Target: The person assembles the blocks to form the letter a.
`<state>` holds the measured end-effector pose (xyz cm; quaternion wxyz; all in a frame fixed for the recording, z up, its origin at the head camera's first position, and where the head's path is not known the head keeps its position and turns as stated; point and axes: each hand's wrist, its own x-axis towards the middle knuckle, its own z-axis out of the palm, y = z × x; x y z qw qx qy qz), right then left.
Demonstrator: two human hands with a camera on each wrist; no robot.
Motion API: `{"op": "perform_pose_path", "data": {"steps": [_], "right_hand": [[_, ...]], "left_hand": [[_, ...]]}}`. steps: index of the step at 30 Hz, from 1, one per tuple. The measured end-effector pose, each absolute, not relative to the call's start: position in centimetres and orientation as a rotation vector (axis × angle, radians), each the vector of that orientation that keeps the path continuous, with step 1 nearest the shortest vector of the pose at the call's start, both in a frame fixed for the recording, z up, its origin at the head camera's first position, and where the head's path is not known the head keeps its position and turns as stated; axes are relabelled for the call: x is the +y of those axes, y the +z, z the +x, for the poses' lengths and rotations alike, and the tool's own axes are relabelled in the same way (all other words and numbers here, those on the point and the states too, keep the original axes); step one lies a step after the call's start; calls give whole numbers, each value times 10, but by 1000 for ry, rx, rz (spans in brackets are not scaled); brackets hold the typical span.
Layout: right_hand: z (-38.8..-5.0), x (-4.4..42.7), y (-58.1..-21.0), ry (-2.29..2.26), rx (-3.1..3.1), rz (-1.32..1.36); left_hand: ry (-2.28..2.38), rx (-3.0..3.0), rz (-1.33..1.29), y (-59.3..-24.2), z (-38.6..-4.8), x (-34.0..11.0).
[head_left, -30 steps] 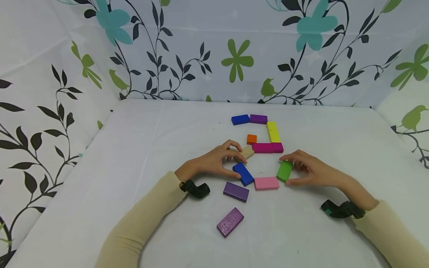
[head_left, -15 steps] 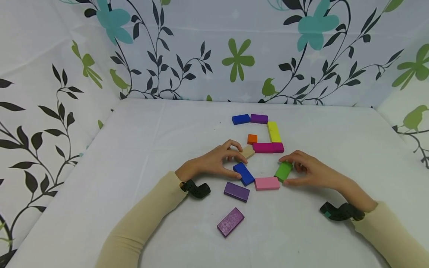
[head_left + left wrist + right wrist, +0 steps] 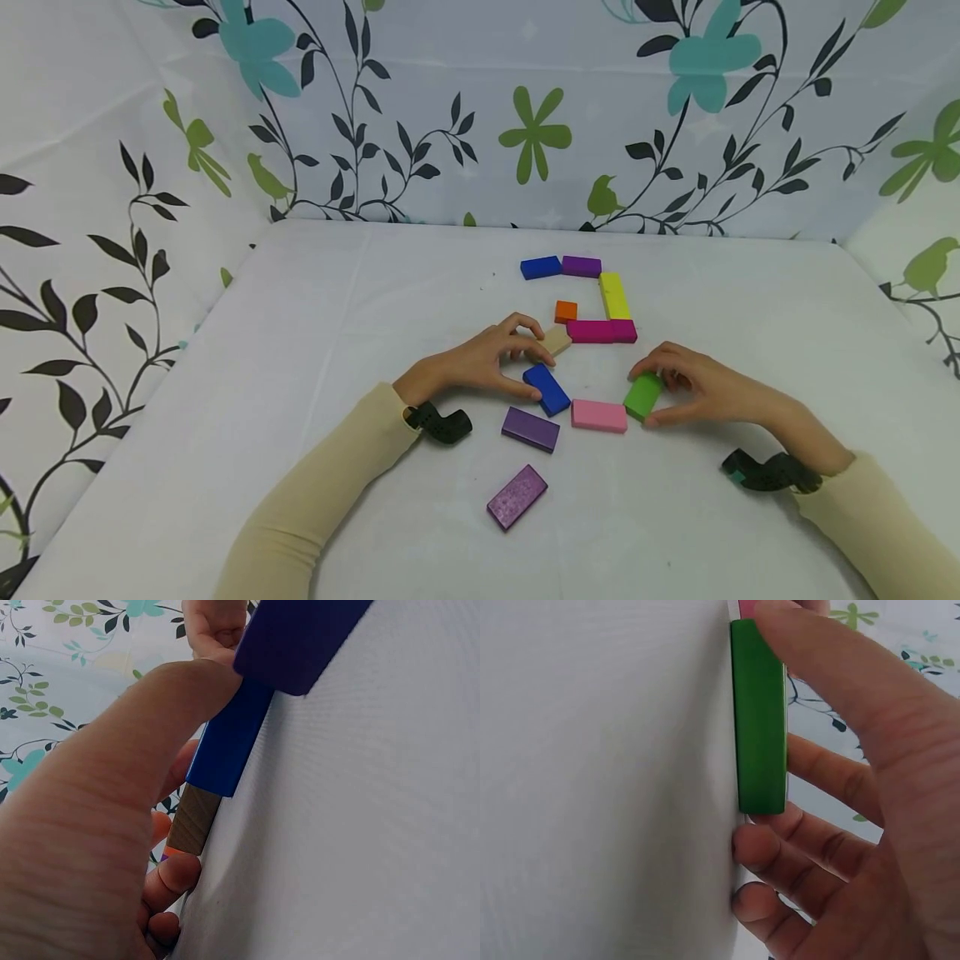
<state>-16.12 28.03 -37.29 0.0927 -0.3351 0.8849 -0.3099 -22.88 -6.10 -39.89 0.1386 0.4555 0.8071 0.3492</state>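
Note:
In the head view my left hand [image 3: 487, 360] curls about two blocks. Its thumb touches the blue block [image 3: 546, 389], and its fingertips lie by the beige block [image 3: 557, 341]. From the left wrist, the blue block [image 3: 229, 742] and the wood-grained beige block [image 3: 195, 820] stand end to end between thumb and fingers. My right hand [image 3: 705, 385] holds the green block [image 3: 643, 396] between thumb and fingers at its two ends. The green block's near corner meets the right end of the pink block [image 3: 598, 416], which lies flat.
Beyond the hands lie an orange cube [image 3: 566, 312], magenta blocks [image 3: 590, 332], a yellow block [image 3: 615, 296], a purple block [image 3: 581, 266] and another blue block [image 3: 541, 267]. Nearer lie a dark purple block [image 3: 530, 429] and a speckled purple block [image 3: 517, 497]. All rest on a white-covered table [image 3: 360, 533].
My right hand first shifted the green block slightly left, then drew it right and nearer, beside the pink block's end. The pink block's right end moved slightly nearer. My left hand stayed put.

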Motion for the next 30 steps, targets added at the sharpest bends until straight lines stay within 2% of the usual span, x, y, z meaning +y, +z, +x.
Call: {"op": "perform_pose_path", "data": {"steps": [13,30], "right_hand": [[-164,289,-375,-959,2512,-1191],[-163,287,-375,-957,2463,-1241]], "left_hand": [[981,2351,1261,-397,-227,-60],[1001,2337,1288,-397,-227,-60]]}}
